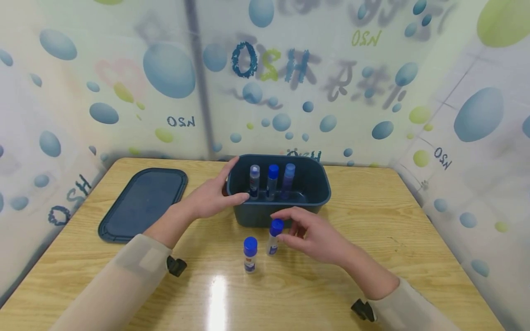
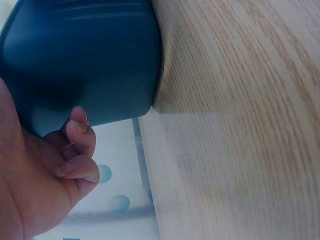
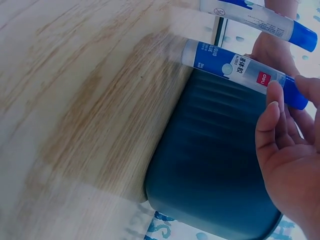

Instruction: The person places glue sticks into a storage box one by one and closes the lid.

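In the head view, my left hand (image 1: 213, 197) rests at the left end of a dark blue plastic bin (image 1: 252, 216), index finger and thumb extended along its rim. The left wrist view shows its other fingers (image 2: 82, 167) loosely bent beside the bin wall. My right hand (image 1: 314, 234) pinches the blue cap of an upright liquid glue bottle (image 3: 235, 65) in front of the bin. Another blue-capped glue bottle (image 1: 250, 257) stands on the table nearer me, to the left. Inside the bin, three glue bottles (image 1: 271, 184) stand in a row, one with a clear cap.
A flat dark blue lid (image 1: 142, 204) lies on the wooden table (image 1: 372, 220) at the left. Behind the bin and along both sides rises a white curtain (image 1: 281, 105) printed with blue and green drops.
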Available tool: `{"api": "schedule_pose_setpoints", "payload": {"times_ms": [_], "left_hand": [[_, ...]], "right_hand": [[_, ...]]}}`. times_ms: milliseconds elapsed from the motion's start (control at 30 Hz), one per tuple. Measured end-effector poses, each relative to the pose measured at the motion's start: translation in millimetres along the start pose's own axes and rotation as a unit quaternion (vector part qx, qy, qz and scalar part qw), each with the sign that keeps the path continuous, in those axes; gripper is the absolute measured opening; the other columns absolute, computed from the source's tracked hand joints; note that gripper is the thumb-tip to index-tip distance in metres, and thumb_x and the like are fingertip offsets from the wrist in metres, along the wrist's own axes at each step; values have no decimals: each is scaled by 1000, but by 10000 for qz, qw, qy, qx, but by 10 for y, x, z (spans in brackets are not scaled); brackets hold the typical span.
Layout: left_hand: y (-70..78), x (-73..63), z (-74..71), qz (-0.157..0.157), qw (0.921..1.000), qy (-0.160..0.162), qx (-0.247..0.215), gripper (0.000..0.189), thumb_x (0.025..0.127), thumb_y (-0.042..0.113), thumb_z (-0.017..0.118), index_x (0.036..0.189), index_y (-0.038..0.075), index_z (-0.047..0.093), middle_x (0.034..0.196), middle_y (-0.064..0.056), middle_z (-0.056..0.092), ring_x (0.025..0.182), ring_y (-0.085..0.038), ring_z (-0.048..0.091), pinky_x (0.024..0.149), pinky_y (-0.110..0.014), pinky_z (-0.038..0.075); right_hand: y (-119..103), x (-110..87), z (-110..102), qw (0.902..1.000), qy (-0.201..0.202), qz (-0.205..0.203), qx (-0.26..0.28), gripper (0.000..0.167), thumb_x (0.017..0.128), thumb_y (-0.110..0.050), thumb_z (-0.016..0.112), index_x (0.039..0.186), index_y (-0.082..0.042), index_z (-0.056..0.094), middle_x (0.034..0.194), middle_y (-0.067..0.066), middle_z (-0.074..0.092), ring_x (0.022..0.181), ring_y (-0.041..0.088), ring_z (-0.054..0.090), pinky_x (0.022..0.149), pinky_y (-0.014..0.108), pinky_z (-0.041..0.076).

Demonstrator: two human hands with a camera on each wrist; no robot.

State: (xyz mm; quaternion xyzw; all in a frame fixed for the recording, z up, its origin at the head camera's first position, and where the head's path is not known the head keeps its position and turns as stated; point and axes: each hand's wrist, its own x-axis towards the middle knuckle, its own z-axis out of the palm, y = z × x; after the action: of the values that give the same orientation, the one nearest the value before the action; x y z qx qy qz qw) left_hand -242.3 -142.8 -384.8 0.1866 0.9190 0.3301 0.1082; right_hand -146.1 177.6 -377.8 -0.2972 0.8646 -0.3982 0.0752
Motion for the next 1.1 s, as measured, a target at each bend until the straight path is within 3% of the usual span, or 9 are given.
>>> {"api": "schedule_pose_setpoints", "payload": {"times_ms": [333, 667, 1100], "left_hand": [[-11, 1, 3, 5, 10000, -2, -2, 112, 98, 76, 65, 174, 47, -11, 91, -9, 69, 87, -25, 67, 78, -40, 53], [-6, 1, -1, -13, 10000, -29, -37, 111, 98, 76, 65, 174, 49, -11, 84, -9, 66, 80, -25, 65, 73, -40, 51], [-14, 9, 3, 39, 9999, -45, -117, 111, 98, 76, 66, 173, 50, -12, 79, -8, 63, 72, -26, 61, 67, -40, 47]], "right_hand": [[17, -11, 11, 9999, -8, 38, 168, 39, 104, -19, 78, 141, -10, 70, 107, 0, 70, 81, 11, 61, 69, 25, 53], [14, -30, -33, 9997, -62, 207, 113, 30, 102, -25, 82, 130, -19, 74, 104, -5, 70, 82, 12, 61, 72, 24, 53], [-45, -168, -168, 9983, 488, -321, 63, 30, 98, -18, 86, 126, -20, 76, 101, -2, 70, 77, 13, 61, 69, 26, 54]]}}
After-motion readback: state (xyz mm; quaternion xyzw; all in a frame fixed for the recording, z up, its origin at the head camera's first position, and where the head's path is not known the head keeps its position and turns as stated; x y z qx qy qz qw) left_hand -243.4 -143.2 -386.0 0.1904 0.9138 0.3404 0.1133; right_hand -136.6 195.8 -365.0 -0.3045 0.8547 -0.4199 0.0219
